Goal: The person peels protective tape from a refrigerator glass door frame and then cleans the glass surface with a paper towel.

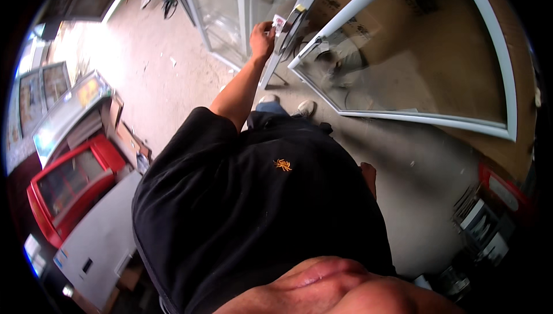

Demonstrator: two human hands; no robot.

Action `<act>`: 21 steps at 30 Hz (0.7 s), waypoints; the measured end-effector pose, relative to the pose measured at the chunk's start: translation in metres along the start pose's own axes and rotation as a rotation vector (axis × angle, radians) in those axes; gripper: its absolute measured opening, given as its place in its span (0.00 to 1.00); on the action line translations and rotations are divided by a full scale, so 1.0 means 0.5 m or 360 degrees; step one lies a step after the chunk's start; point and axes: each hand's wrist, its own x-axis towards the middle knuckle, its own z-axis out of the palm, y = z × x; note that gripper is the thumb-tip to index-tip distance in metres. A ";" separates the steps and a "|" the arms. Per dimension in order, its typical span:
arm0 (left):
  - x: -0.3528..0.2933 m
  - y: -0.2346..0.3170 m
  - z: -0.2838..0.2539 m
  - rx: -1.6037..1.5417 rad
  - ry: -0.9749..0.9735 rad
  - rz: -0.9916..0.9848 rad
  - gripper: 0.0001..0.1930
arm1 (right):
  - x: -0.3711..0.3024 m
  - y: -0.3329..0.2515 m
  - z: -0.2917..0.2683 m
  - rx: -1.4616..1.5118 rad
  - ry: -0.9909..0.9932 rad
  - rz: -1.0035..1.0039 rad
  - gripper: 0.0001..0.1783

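My left hand [262, 40] reaches forward with its fingers closed on a small white slip with red marks [279, 23]. The slip is right beside the handle [295, 25] on the edge of a white-framed glass door [271, 69]. Whether my fingers also touch the door frame, I cannot tell. My right hand [368, 177] hangs low at my right side. My black shirt covers much of it, and its fingers cannot be made out.
Another white-framed glass door [426, 117] hangs open at the right, with brown cardboard [518, 135] behind it. At the left are a red cabinet with a window [112, 153], a grey panel [103, 230] and leaning glass doors [86, 92]. Black cable [169, 4] lies on the floor [155, 78].
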 end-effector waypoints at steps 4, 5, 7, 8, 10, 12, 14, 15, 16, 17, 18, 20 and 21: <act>-0.010 0.018 -0.006 -0.0007 0.0004 -0.0157 0.08 | 0.046 0.009 -0.046 0.0003 -0.0078 0.0089 0.18; -0.007 0.031 -0.014 0.0016 0.0014 -0.0151 0.09 | 0.056 0.015 -0.050 0.0045 -0.0141 0.0069 0.18; 0.005 0.038 -0.021 0.0061 0.0057 -0.0104 0.09 | 0.088 0.008 -0.053 0.0126 -0.0260 0.0013 0.18; 0.012 0.033 -0.024 0.0089 0.0082 -0.0067 0.09 | 0.101 0.003 -0.053 0.0072 -0.0240 -0.0017 0.18; 0.020 0.026 -0.029 0.0158 0.0151 -0.0057 0.08 | 0.091 -0.081 -0.047 -0.0048 -0.0209 -0.0095 0.17; 0.031 0.048 0.006 0.0102 0.0097 -0.0006 0.08 | 0.055 -0.045 -0.028 -0.0069 -0.0179 -0.0190 0.17; 0.034 0.034 0.022 0.0105 0.0124 0.0032 0.08 | 0.047 -0.051 -0.028 -0.0143 -0.0172 -0.0285 0.18; 0.032 0.027 0.017 0.0101 0.0167 0.0021 0.07 | 0.059 -0.062 -0.033 -0.0208 -0.0167 -0.0290 0.18; 0.032 0.024 0.010 0.0097 0.0208 0.0013 0.07 | 0.071 -0.071 -0.036 -0.0270 -0.0161 -0.0294 0.18; 0.031 0.020 0.003 0.0094 0.0247 0.0006 0.07 | 0.083 -0.079 -0.041 -0.0329 -0.0154 -0.0298 0.18; 0.033 0.027 0.015 0.0054 0.0222 0.0028 0.07 | 0.065 -0.062 -0.036 -0.0331 -0.0136 -0.0286 0.18; 0.024 0.058 0.031 0.0031 0.0137 0.0147 0.06 | 0.022 -0.022 -0.023 -0.0331 -0.0097 -0.0254 0.19; 0.024 0.057 0.022 0.0061 0.0160 0.0179 0.06 | 0.031 -0.032 -0.027 -0.0334 -0.0106 -0.0227 0.19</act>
